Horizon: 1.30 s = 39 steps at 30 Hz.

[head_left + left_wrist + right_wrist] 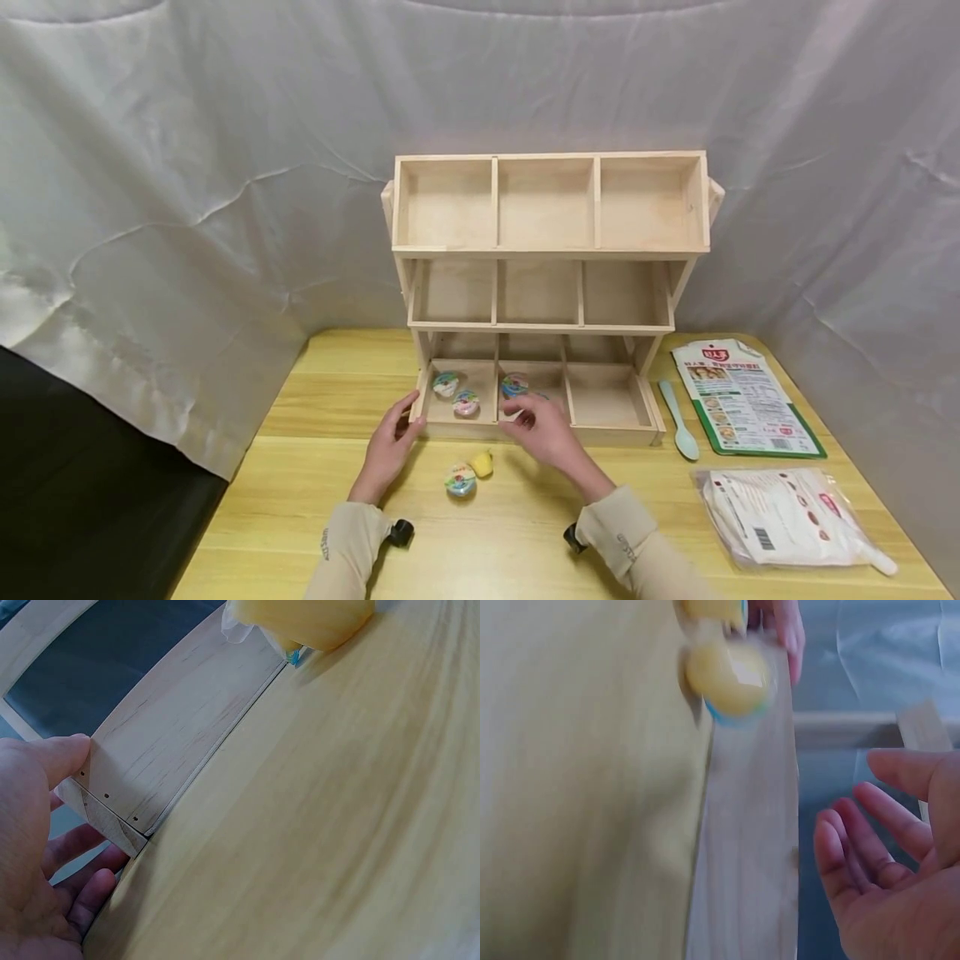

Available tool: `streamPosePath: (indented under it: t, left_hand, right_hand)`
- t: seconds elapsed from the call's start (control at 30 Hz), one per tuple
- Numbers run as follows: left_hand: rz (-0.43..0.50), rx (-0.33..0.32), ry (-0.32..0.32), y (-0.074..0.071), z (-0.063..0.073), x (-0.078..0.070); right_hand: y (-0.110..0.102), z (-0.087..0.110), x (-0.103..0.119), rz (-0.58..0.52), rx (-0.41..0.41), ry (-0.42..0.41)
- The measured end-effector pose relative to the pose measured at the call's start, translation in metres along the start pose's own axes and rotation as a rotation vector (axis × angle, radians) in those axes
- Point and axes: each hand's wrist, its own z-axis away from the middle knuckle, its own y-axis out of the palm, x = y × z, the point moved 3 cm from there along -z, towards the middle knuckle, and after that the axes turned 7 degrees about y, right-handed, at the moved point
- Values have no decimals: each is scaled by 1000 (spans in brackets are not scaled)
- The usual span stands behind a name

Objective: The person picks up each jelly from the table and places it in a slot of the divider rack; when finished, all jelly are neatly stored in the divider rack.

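Observation:
A three-tier wooden rack (551,252) stands at the back of the table. My left hand (387,452) holds the front left corner of its lowest tray (172,712), with the thumb on the front board. My right hand (547,435) hovers over the front of the lowest middle compartment, fingers loosely bent with nothing between them. Two jelly cups, one with a pink lid (466,404), lie in the lowest left compartment. Another jelly cup (514,384) is in the middle one; something beside it is mostly hidden by my hand. On the table sit a lid-up jelly cup (460,480) and a yellow one (482,464) on its side.
Right of the rack lie a pale green spoon (678,421), a green-edged food pouch (750,400) and a clear bag of white packets (787,517). A white handle (881,561) pokes out beside the bag. Grey curtains (225,167) surround the table.

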Motion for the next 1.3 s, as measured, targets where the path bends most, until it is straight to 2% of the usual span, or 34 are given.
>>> streamPosePath:
  t: [0.17,0.3,0.67,0.97,1.3]
  left_hand:
    - [3,4,-3,0,0,1]
    - [7,5,-4,0,0,0]
    - [6,5,-3,0,1,2]
    - [-1,-1,8,0,2,2]
    - [-18,-10,30,1,-1,4]
  right_hand:
    - [19,9,9,-9,113,-18]
    - [30,13,9,28,147,-26]
    - [51,18,-4,109,105,-38]
    - [56,18,0,92,103,48]
    - [56,18,-3,40,100,83]
